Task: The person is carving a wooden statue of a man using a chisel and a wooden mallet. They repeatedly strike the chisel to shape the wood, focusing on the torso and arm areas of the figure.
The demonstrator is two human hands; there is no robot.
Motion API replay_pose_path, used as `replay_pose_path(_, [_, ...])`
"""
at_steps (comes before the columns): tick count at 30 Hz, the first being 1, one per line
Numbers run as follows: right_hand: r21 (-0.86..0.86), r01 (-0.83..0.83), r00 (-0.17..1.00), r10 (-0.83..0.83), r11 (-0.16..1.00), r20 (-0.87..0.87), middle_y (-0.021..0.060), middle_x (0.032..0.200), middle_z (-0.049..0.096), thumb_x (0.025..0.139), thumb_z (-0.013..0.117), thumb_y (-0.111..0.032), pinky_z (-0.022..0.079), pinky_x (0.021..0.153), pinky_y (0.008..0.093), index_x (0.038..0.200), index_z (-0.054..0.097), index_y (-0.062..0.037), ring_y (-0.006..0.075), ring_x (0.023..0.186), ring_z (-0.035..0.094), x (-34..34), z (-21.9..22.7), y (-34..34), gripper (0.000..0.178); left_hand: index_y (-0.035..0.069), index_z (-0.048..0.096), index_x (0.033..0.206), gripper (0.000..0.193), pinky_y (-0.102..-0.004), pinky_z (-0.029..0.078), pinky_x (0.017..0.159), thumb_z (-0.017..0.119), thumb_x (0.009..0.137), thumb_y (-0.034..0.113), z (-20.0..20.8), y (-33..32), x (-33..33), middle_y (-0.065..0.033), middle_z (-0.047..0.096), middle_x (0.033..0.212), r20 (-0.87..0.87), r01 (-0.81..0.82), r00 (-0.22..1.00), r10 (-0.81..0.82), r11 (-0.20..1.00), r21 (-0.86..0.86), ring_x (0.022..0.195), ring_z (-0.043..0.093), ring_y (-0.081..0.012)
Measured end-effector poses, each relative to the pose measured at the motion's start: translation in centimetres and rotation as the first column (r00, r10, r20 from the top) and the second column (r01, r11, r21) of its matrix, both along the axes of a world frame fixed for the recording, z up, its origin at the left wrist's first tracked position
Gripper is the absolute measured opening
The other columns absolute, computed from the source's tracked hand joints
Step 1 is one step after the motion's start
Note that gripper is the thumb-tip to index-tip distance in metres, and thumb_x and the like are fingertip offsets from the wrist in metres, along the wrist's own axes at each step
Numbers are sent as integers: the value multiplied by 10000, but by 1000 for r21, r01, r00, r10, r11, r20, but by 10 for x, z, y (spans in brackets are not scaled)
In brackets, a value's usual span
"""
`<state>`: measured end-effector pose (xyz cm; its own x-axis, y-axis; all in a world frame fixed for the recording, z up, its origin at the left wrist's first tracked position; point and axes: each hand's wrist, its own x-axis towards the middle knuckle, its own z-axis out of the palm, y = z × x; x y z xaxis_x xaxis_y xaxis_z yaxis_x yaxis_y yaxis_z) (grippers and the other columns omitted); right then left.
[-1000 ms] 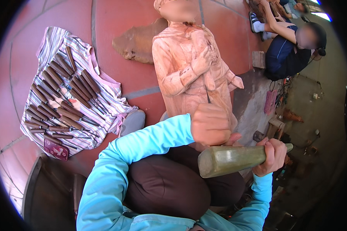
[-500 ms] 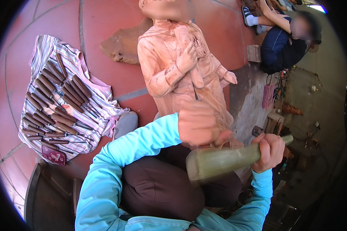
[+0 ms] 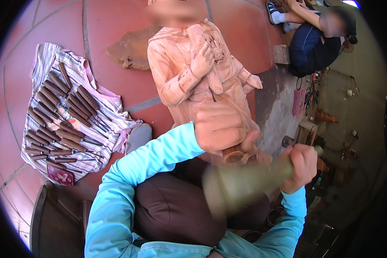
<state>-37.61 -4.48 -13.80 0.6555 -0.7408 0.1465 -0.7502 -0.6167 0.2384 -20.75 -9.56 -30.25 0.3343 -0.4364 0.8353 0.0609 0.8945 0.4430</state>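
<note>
A carved wooden figure (image 3: 178,71) of reddish wood lies in front of me, its carved hand resting against its chest. My left hand (image 3: 221,127) is wrapped round a wood-handled chisel (image 3: 233,155); the round butt of its handle points toward me, and its dark blade meets the figure's robe below the carved hand. To the right, my right hand (image 3: 303,168) grips the thin end of a green club-shaped mallet (image 3: 232,189). The mallet's thick end is smeared by motion and hangs over my knees, a little apart from the chisel's butt.
On the left, several wood-handled carving tools (image 3: 73,107) lie on a striped shirt (image 3: 112,146) with a small dark-red case (image 3: 60,175). A flat wood slab (image 3: 131,47) lies beyond. At the far right sits a person (image 3: 316,43) near a wooden block (image 3: 281,54).
The mallet's thick end has swung down and back toward me, away from the chisel, uncovering the handle's butt. My left hand keeps its grip; the whole view has shifted slightly.
</note>
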Motion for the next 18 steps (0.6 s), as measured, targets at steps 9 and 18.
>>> replay_pose_path(9, [-80, -92, 960, 110, 993, 258, 119, 738, 519, 638, 661, 126, 405, 505, 384, 947, 464, -53, 287, 584, 524, -9, -13, 6, 408, 79, 464, 588, 260, -271, 304, 376, 679, 646, -55, 13, 12, 0, 2, 424, 525, 90, -25, 995, 30, 998, -57, 413, 432, -140])
replay_pose_path(18, [-84, -158, 942, 176, 984, 287, 131, 749, 521, 699, 619, 166, 444, 552, 383, 1045, 409, -48, 259, 614, 514, -7, -11, 5, 457, 48, 474, 638, 230, -277, 300, 371, 671, 666, -66, 4, 2, 4, -23, 472, 542, -16, -18, 1000, 17, 998, -63, 405, 432, -148])
